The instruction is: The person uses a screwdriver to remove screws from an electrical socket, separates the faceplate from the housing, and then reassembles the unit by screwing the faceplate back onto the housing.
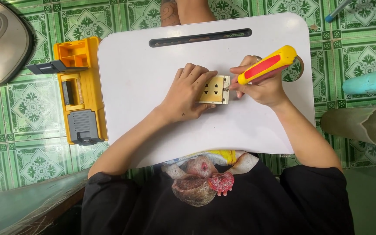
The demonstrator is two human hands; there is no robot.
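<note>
A cream wall socket plate (216,89) with several pin holes lies on a white lap tray (135,78). My left hand (187,93) presses down on the plate's left side and holds it still. My right hand (262,89) grips a screwdriver with a yellow and red handle (266,64); its tip touches the right edge of the plate. Both forearms reach in from the bottom of the view.
An open yellow tool case (80,89) with black inserts lies left of the tray on the green patterned floor tiles. A grey rounded appliance (1,41) sits at top left. A teal bottle (370,81) and a pale pipe (362,124) lie at right.
</note>
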